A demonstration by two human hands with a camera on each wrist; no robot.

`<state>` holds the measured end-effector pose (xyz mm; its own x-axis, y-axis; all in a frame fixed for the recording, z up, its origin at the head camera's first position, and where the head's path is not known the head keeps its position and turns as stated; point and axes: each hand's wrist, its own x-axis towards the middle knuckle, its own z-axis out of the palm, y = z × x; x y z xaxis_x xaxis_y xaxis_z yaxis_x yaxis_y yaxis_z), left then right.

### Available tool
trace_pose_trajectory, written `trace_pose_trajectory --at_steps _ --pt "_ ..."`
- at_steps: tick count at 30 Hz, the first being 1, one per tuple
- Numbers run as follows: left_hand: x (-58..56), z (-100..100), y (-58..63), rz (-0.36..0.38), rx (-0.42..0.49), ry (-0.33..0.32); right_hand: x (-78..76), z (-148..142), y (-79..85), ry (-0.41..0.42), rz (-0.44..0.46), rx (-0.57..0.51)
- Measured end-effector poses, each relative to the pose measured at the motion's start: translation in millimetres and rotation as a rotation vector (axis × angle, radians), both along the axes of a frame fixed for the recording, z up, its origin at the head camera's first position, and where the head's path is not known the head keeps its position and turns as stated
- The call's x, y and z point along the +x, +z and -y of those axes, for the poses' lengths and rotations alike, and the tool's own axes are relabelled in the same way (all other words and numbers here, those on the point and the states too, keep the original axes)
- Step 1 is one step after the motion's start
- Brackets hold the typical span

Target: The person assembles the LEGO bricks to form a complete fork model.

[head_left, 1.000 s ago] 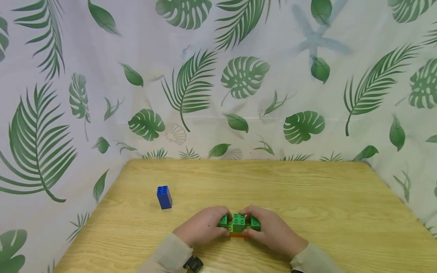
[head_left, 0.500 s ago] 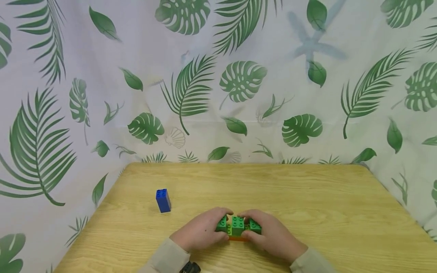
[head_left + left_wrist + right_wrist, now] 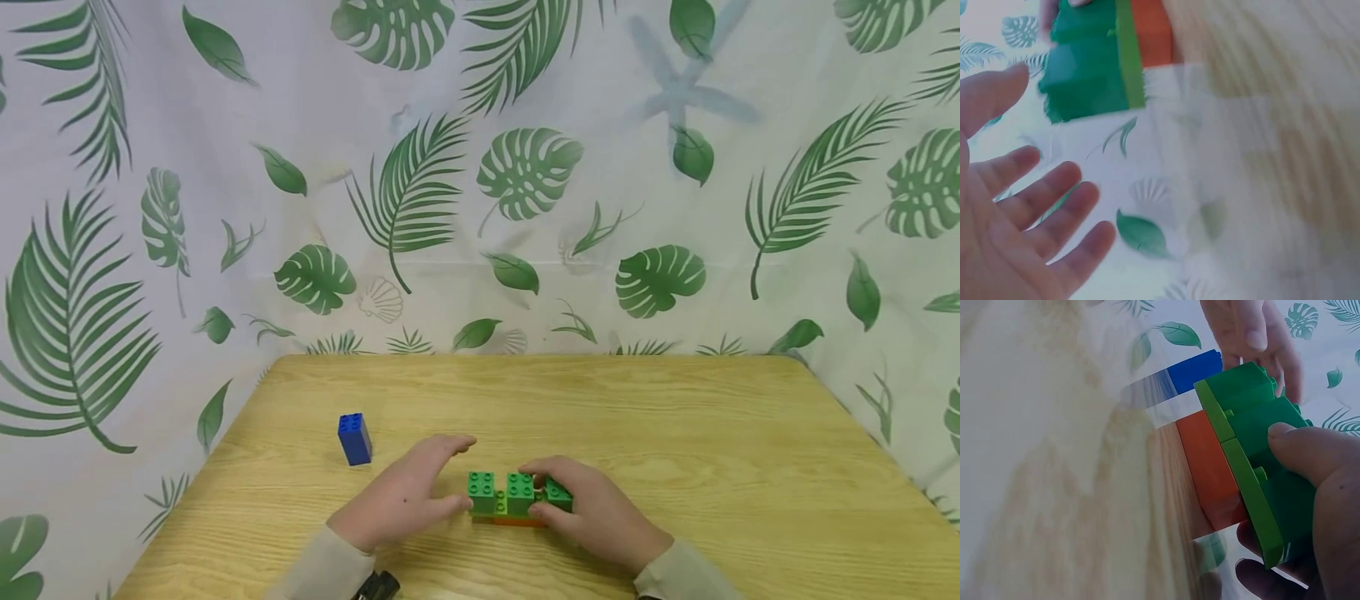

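A toy building-brick assembly stands on the wooden table (image 3: 675, 408) in front of me. It has an orange brick (image 3: 1207, 465) at the bottom, light green plates (image 3: 1250, 497) over that, and three dark green bricks (image 3: 482, 493) in a row on top with gaps between them. My right hand (image 3: 596, 508) grips the assembly's right end, thumb and fingers around the rightmost green brick. At the left end my left hand (image 3: 405, 497) is spread, thumb tip close to the left green brick, nothing held. In the left wrist view its fingers (image 3: 1054, 212) are apart from the bricks.
A tall blue brick (image 3: 355, 439) stands upright on the table, beyond and left of the left hand. A leaf-printed cloth (image 3: 450, 167) hangs behind the table and along its sides.
My left hand has let go of the assembly's left end and moved left, its fingers spreading. The left green brick is now uncovered. My right hand keeps its grip.
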<state>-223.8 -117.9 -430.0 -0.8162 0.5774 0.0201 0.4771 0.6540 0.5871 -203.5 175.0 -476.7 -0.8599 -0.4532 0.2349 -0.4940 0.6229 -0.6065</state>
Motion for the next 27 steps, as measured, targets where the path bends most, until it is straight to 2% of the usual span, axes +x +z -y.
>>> trace_pose_trajectory --at_steps 5,11,16,20,24,27 --pt "4.1 24.8 13.2 -0.117 0.042 0.052 1.6 0.5 0.2 -0.005 0.018 -0.001" --pt "-0.6 53.5 22.0 -0.24 0.041 0.116 0.4 -0.2 0.7 -0.006 0.046 -0.007" --pt "-5.4 71.7 23.1 -0.244 0.022 0.195 -1.1 -0.8 -0.3 -0.002 0.06 -0.003" --pt "-11.6 85.0 19.2 -0.25 0.033 0.271 -0.3 -1.0 -0.8 -0.001 0.054 -0.001" --pt "-17.5 97.2 11.7 -0.187 0.099 0.343 0.5 -1.1 -0.1 0.003 0.058 -0.001" --pt "-20.9 103.4 5.0 -0.087 0.16 0.401 0.8 -1.3 1.0 0.005 0.064 -0.003"
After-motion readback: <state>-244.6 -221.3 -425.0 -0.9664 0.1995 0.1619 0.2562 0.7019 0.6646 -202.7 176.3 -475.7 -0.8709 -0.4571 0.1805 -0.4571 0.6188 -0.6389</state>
